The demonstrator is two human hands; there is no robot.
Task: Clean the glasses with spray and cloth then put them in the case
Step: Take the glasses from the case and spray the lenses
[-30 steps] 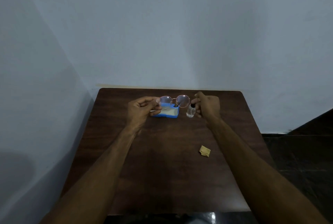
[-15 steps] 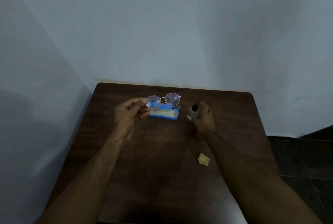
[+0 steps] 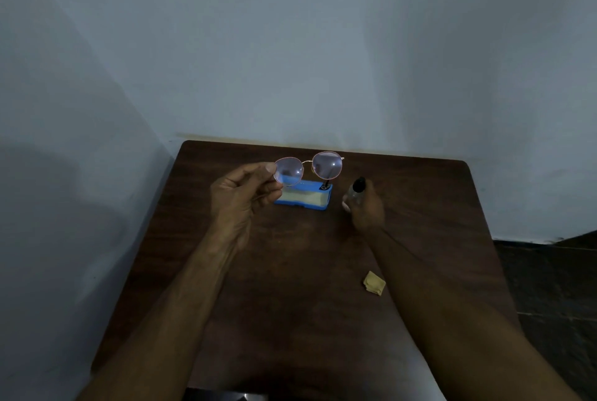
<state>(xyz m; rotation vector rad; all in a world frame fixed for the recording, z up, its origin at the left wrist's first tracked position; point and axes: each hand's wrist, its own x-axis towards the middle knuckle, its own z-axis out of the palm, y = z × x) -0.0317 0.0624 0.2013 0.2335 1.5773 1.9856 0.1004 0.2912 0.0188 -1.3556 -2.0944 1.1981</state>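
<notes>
Right hand (image 3: 366, 207) had left the glasses (image 3: 308, 168) and grasped the spray bottle (image 3: 357, 189); left hand (image 3: 240, 198) pinched them alone. I'd spray next.

L hand (image 3: 245, 195) pinches the glasses (image 3: 326, 166) by the rim of one lens, round lenses facing the cam, held up over the blue case (image 3: 302, 199). Case lies on the dark wood table (image 3: 290, 287), pale inside showing. R hand (image 3: 368, 208) sits just right of the case, fingers curled round the spray bottle (image 3: 358, 188), black cap up. Folded tan cloth (image 3: 374, 283) lies on the table by the R forearm, well apart from the case. Pale wall (image 3: 323, 45) behind.
</notes>
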